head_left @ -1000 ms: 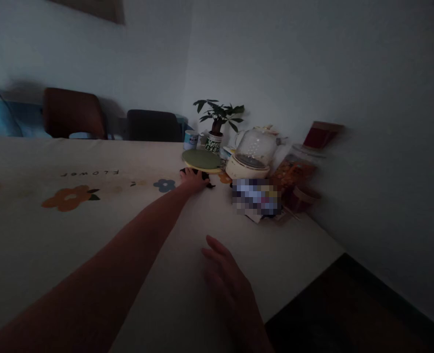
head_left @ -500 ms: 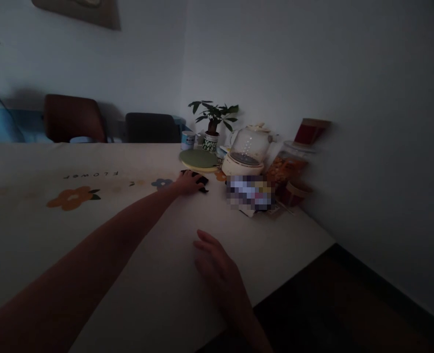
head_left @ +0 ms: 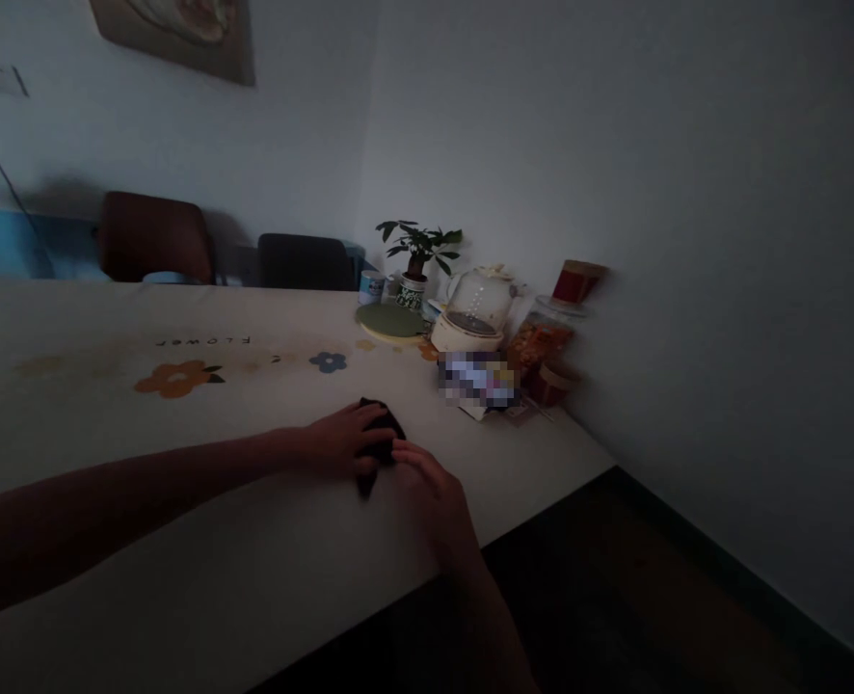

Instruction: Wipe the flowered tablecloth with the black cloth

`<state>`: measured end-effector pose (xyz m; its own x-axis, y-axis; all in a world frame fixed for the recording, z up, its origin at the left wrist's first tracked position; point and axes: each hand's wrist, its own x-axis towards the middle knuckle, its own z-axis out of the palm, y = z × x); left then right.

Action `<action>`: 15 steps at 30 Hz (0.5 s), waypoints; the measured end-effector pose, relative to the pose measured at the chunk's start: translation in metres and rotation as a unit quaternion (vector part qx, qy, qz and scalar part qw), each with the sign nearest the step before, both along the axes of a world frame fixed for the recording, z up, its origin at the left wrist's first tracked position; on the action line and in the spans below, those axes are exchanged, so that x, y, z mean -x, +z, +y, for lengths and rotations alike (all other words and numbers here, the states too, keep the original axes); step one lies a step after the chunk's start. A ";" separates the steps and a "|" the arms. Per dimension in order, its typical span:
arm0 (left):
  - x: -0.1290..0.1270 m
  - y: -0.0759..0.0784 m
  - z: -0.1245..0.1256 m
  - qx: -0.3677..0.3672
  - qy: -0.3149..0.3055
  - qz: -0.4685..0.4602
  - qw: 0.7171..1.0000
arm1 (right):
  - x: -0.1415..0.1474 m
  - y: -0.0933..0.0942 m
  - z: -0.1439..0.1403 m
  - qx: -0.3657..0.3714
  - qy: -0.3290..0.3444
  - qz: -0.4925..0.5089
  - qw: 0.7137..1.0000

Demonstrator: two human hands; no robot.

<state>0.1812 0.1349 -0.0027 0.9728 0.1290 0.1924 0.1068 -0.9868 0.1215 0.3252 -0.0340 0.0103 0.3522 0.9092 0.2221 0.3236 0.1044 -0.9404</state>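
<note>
A small dark cloth-like thing (head_left: 382, 436) lies on the cream flowered tablecloth (head_left: 181, 540) near the table's front right edge. My left hand (head_left: 344, 439) lies on top of it, fingers curled over its left side. My right hand (head_left: 427, 487) reaches in from the right, and its fingertips touch the thing's right edge. The room is dim and the thing's details are hard to make out.
At the table's far right corner stand a potted plant (head_left: 416, 253), a glass kettle on its base (head_left: 470, 313), a round green mat (head_left: 390, 321), a cup (head_left: 371, 286), jars (head_left: 543, 342) and a blurred packet (head_left: 477, 379). Two chairs (head_left: 156, 251) stand behind. The wall runs along the right.
My left hand has dragged the dark thing from beside the green mat back toward me. My right hand has moved forward to meet it.
</note>
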 end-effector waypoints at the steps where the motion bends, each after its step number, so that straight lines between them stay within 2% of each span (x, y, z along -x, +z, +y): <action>1: 0.015 -0.002 -0.011 -0.002 -0.017 -0.016 1.000 | 0.000 0.000 0.000 -0.008 -0.003 0.005 1.000; 4: 0.047 -0.006 -0.036 -0.005 -0.023 -0.042 0.999 | 0.001 -0.001 0.002 -0.019 -0.018 0.021 0.999; 7: 0.053 -0.010 -0.044 -0.015 0.001 -0.039 0.999 | 0.001 -0.002 0.002 -0.015 -0.020 0.032 0.999; 9: 0.041 -0.011 -0.040 -0.018 0.011 -0.038 0.999 | 0.001 -0.002 0.002 -0.017 -0.025 0.034 0.999; 12: 0.007 -0.008 -0.023 -0.008 0.030 -0.024 0.999 | 0.000 -0.001 0.000 -0.020 -0.032 0.037 0.999; 15: -0.038 -0.001 -0.002 0.008 0.103 0.029 0.994 | -0.002 -0.001 -0.001 -0.011 -0.018 0.038 0.999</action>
